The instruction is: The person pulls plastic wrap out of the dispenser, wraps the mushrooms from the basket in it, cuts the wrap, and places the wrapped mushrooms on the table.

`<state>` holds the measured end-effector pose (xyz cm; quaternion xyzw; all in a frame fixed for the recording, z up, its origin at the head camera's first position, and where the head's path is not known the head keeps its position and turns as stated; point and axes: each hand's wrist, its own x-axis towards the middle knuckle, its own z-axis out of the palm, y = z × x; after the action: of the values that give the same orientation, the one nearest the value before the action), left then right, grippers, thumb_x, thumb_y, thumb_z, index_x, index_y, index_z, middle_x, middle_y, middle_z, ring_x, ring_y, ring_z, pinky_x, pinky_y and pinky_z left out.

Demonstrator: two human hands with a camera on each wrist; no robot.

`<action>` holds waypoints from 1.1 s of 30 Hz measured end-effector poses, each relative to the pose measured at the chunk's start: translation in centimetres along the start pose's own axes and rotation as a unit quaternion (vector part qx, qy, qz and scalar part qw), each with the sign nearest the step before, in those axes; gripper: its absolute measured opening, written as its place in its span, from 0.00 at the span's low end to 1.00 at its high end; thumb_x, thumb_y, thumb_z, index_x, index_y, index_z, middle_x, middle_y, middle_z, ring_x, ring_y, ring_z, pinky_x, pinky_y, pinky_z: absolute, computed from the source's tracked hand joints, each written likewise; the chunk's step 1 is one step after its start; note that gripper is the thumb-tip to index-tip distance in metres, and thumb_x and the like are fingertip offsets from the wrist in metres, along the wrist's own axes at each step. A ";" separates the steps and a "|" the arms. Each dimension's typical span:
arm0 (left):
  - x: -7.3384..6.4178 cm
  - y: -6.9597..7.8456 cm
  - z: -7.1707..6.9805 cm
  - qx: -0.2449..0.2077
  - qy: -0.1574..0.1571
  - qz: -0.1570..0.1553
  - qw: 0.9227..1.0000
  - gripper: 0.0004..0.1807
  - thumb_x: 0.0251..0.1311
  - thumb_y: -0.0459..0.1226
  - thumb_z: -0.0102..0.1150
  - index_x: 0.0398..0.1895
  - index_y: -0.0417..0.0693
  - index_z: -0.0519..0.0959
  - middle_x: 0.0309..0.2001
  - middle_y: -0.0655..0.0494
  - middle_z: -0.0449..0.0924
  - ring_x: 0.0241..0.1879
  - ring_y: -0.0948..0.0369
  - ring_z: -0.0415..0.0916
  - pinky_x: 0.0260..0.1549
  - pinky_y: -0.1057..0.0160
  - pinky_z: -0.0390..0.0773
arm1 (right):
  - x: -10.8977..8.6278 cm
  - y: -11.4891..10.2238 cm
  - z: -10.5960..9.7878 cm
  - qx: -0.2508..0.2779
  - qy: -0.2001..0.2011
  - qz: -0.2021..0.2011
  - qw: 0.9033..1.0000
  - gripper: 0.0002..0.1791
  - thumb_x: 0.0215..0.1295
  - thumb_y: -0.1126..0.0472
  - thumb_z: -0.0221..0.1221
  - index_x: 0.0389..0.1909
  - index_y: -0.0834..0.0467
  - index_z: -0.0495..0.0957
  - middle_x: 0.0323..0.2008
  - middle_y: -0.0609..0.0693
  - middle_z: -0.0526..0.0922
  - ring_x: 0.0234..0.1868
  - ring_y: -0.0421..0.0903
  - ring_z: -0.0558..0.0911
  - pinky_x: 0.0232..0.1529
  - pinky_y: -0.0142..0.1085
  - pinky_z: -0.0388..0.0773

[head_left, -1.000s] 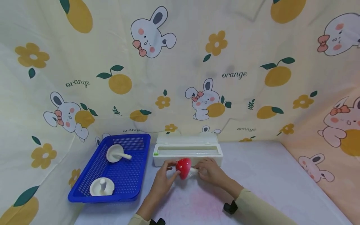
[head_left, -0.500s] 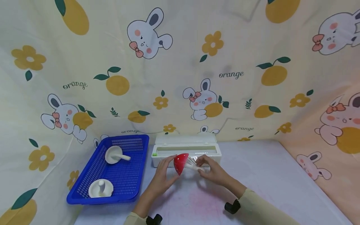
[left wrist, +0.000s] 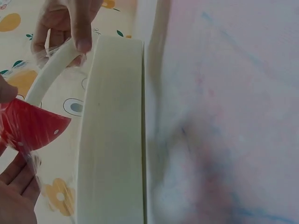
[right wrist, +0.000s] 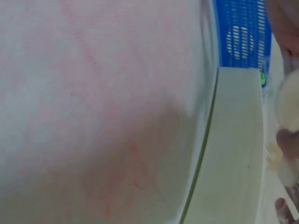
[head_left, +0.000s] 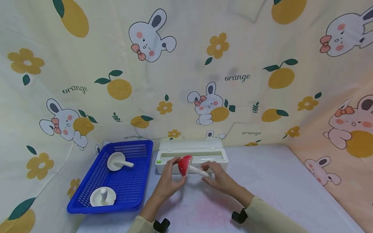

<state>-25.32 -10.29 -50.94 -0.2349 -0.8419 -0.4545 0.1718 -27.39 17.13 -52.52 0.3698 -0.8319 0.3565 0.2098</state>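
A toy mushroom with a dotted red cap [head_left: 184,165] and a long white stem [head_left: 199,171] is held above the table, tilted with its cap to the left. Clear plastic film [left wrist: 35,161] clings around the cap and stem in the left wrist view. My left hand [head_left: 167,183] grips the cap between thumb and fingers. At the other end, my right hand [head_left: 218,176] pinches the stem tip. Just behind stands a white plastic-wrap dispenser [head_left: 164,167], lid raised, with a green slider at its left end.
To the left, a blue basket [head_left: 128,204] contains a white mushroom shape [head_left: 115,161] at the back and another white mushroom shape [head_left: 102,197] near the front, stems exposed. The printed cloth backdrop [head_left: 175,74] rises behind the table [head_left: 262,187].
The mushroom has turned so its cap faces left and the stem points right. Film seen stretched between cap and right fingers half a second ago now lies closer to the stem.
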 end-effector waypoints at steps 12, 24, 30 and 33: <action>2.3 1.7 -1.3 -0.033 0.041 -0.034 0.998 0.40 0.61 0.34 0.76 0.76 0.51 0.69 0.70 0.51 0.75 0.69 0.53 0.74 0.68 0.47 0.78 | 2.5 -2.0 -1.9 -0.095 0.080 0.007 0.992 0.25 0.54 0.65 0.82 0.54 0.53 0.86 0.50 0.47 0.89 0.55 0.51 0.83 0.61 0.55 0.78; 4.1 2.6 -2.7 -0.046 0.076 0.036 0.995 0.39 0.61 0.34 0.76 0.76 0.45 0.70 0.67 0.46 0.77 0.65 0.50 0.78 0.63 0.49 0.83 | 4.9 -2.8 -3.3 -0.074 0.085 0.007 0.994 0.22 0.58 0.68 0.79 0.52 0.55 0.86 0.47 0.46 0.89 0.47 0.45 0.82 0.56 0.49 0.78; 5.0 3.5 -3.4 -0.048 0.078 0.032 0.995 0.40 0.60 0.33 0.77 0.76 0.44 0.71 0.67 0.46 0.77 0.65 0.49 0.79 0.62 0.48 0.83 | 6.1 -3.0 -4.3 -0.066 0.080 0.019 0.994 0.20 0.60 0.67 0.78 0.52 0.55 0.86 0.47 0.46 0.89 0.48 0.45 0.82 0.54 0.47 0.80; 5.4 3.8 -3.7 -0.043 0.084 0.033 0.995 0.40 0.60 0.33 0.77 0.76 0.44 0.71 0.68 0.46 0.77 0.65 0.49 0.79 0.62 0.48 0.83 | 6.7 -3.2 -4.7 -0.063 0.074 0.039 0.994 0.19 0.61 0.67 0.78 0.53 0.55 0.86 0.49 0.47 0.89 0.50 0.46 0.82 0.55 0.47 0.80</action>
<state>-27.39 -10.29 -43.67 -0.2312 -0.7960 -0.5021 0.2465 -28.79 16.02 -43.90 0.2960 -0.8485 0.3377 0.2800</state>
